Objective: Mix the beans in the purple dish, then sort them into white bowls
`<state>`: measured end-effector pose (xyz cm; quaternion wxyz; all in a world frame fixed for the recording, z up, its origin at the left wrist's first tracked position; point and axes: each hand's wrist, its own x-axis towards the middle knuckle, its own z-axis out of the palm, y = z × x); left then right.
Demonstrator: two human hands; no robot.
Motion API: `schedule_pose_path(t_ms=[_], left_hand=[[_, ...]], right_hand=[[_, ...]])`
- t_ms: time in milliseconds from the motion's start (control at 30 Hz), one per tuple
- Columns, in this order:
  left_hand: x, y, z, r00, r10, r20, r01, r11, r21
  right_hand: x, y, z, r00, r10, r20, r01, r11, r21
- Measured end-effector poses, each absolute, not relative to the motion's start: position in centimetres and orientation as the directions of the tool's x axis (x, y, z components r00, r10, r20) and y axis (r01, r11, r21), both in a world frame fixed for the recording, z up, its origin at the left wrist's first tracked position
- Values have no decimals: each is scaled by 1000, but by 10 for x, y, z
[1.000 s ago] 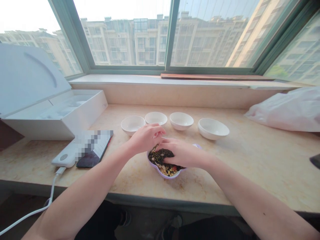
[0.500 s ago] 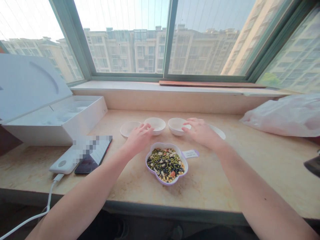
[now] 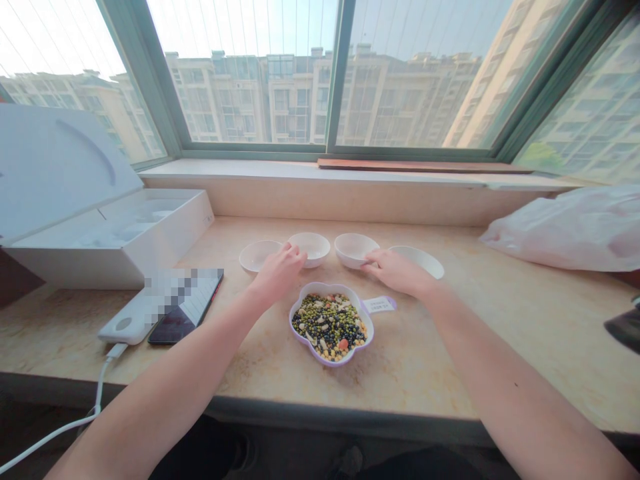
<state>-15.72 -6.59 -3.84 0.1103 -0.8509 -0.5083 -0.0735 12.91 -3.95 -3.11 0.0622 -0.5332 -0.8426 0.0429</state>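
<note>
Four white dishes stand in a row: a left bowl point(image 3: 256, 256), a second bowl point(image 3: 315, 248), a third bowl point(image 3: 353, 249) and a shallow right dish point(image 3: 420, 259). My left hand point(image 3: 281, 268) is between the left and second bowls, fingers bent but loosely apart, holding nothing visible. My right hand point(image 3: 393, 271) reaches to the third bowl's right side, fingertips at its wall, fingers extended and not wrapped round it. Nearer to me, a purple-edged, flower-shaped bowl point(image 3: 371, 333) holds mixed beans point(image 3: 330, 325), green, black and yellow, with some peanuts.
A white label tag point(image 3: 379, 305) lies beside the flower-shaped bowl. To the left are a phone point(image 3: 175, 330), a white power bank point(image 3: 127, 323) with a cable point(image 3: 101, 387), and an opened white box point(image 3: 170, 227). A plastic bag point(image 3: 565, 230) rests at right by the window.
My right hand has come lower, to the third bowl's side, uncovering more of the right dish. My left hand's fingers have drawn slightly closer together. The bowls look nearly unmoved.
</note>
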Motion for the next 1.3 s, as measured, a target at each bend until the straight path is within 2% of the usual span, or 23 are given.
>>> schedule_pose_path(t_ms=[333,800,1033,1200,1300], left_hand=[[-147,-78,-34,419,882,217,907,-417,-57],[-141,-85,-34,387,884,261,922,-375,-95],[-147,-81,-40,405,868,286,914,-395,-94],[-147,-81,-43,400,867,296,915,-394,-81],[-150,-80,-44,399,845,357,910,-413,-41]], right_hand=[[115,-51,-26,-395,916,66,908,401,-120],[98,-63,-27,-314,946,81,932,323,-163],[98,-64,-25,-339,936,93,932,348,-105],[99,-63,-27,-374,912,169,922,385,-39],[101,-63,-25,-369,891,264,909,405,-96]])
